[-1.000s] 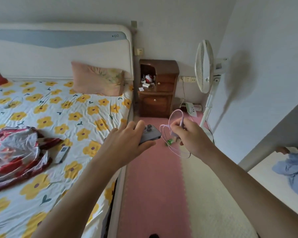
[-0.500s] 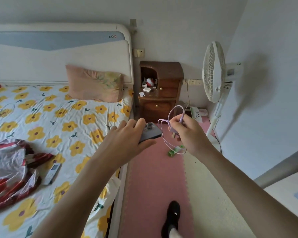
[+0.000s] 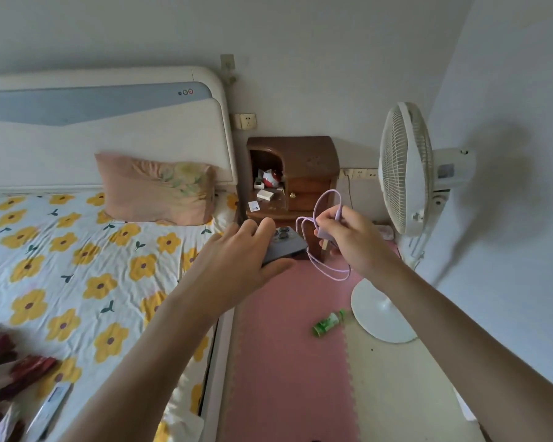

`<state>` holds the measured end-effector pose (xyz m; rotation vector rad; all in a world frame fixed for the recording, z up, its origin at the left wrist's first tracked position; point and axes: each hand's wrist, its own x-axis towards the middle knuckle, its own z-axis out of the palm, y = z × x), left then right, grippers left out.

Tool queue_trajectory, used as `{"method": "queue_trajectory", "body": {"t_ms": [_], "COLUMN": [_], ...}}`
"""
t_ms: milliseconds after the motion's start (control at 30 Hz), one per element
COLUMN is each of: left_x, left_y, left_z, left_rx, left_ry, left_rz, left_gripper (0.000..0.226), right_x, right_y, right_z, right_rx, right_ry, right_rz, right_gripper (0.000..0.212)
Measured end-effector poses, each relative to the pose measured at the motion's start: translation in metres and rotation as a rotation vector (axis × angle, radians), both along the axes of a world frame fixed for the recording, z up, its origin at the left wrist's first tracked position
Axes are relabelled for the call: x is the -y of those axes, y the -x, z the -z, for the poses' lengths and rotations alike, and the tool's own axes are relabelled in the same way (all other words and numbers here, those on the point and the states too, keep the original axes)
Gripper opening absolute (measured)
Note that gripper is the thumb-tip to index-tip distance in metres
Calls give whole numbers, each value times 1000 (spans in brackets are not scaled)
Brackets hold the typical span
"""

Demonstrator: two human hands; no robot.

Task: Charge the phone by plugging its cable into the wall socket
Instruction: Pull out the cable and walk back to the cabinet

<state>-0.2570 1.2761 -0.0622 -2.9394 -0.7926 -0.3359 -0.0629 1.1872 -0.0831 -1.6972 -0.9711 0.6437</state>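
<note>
Two hands loaded, socket not yet reached

Both hands are full in front of the nightstand (image 3: 292, 177). The left hand (image 3: 237, 266) is closed around the phone (image 3: 283, 245), dark, camera side up. The right hand (image 3: 353, 240) pinches the lilac cable (image 3: 324, 212), looped in loose coils, with the plug adapter (image 3: 325, 237) tucked under its fingers. This looks like the carry toward a wall socket (image 3: 247, 121) above the nightstand; another socket strip (image 3: 359, 173) sits beside the fan (image 3: 406, 167). Next, the adapter's prongs need turning toward an outlet.

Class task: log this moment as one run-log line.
left hand: holds phone | right hand: holds purple cable and plug | wall socket: unused | plugging: not yet
</note>
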Motion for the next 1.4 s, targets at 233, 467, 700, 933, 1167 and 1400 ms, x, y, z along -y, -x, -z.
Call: {"method": "queue_trajectory", "body": {"t_ms": [233, 467, 700, 933, 1167, 1400], "left_x": [-64, -145, -267, -402, -466, -516], "left_y": [-52, -99, -144, -184, -236, -317], "left_z": [0, 12, 19, 9, 25, 48], "left_rx": [42, 66, 39, 57, 15, -38], "left_ry": [63, 105, 162, 172, 238, 301], "left_rz": [-21, -20, 24, 78, 158, 234], "left_gripper": [42, 42, 41, 43, 40, 42], "right_x": [-74, -156, -269, -376, -425, -459], "right_y": [-56, -108, -152, -205, -239, -311], "right_z": [1, 10, 14, 10, 24, 38], "right_rx": [8, 15, 44, 18, -63, -90], "right_ry": [6, 18, 22, 3, -5, 17], "right_rz": [-22, -13, 20, 125, 148, 211], "right_gripper": [16, 18, 17, 21, 17, 22]}}
